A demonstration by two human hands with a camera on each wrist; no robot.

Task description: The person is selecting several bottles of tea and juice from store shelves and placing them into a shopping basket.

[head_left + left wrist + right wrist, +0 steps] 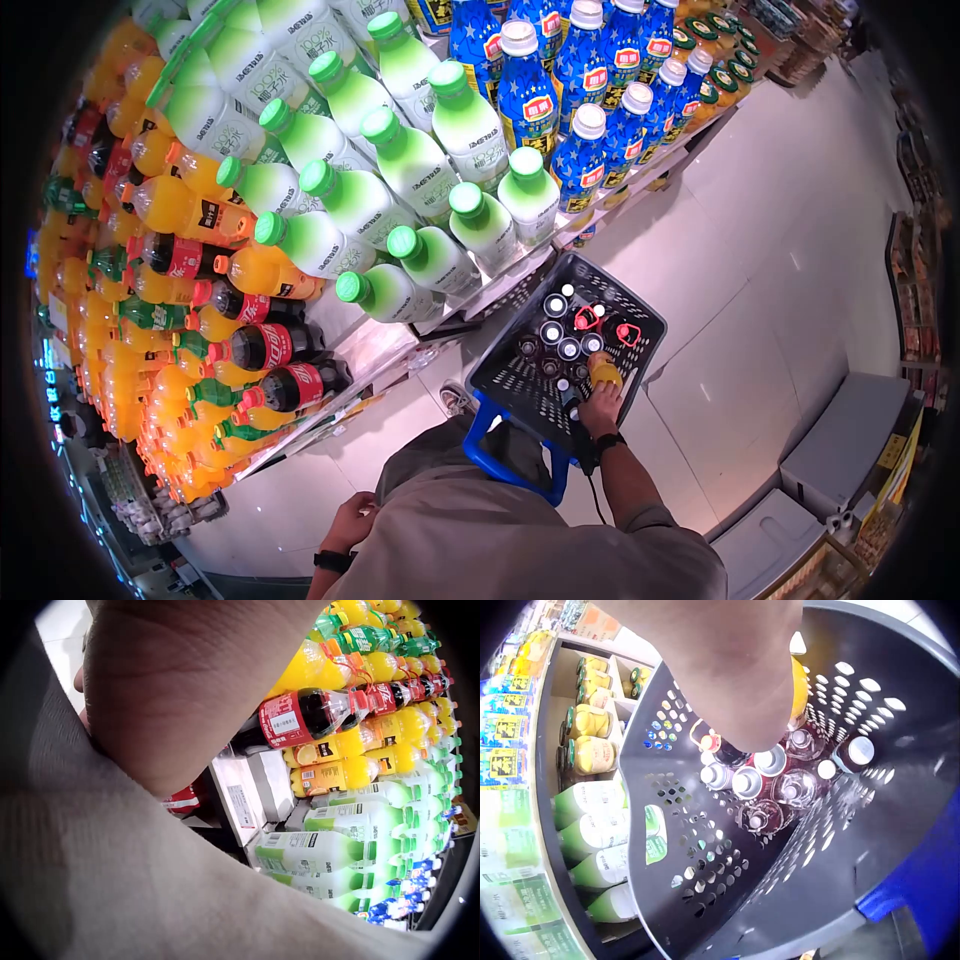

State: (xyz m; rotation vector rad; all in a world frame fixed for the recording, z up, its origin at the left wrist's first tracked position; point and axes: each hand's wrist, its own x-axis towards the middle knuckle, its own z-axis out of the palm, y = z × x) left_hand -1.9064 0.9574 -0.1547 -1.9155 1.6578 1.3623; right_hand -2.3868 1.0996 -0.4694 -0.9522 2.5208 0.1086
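Note:
My right hand (601, 409) reaches down into a dark grey shopping basket (640, 318) and grips a yellow-orange bottle (605, 370). In the right wrist view the hand (739, 682) covers most of it, and only a yellow strip of the bottle (800, 688) shows beside the hand. Dark bottles (756, 817) with pale caps stand upright in the basket, several of them close together next to the held bottle. Some carry red rings (627, 333) at the neck. My left hand (352, 520) hangs beside my body, fingers loosely curled, with nothing in it.
A blue handle (478, 440) curves up at the basket's near side. On the left, a display holds white-and-green bottles (415, 165), cola bottles (290, 385) and orange drinks (180, 207); blue bottles (525, 90) stand farther along. Grey bins (843, 440) stand at right.

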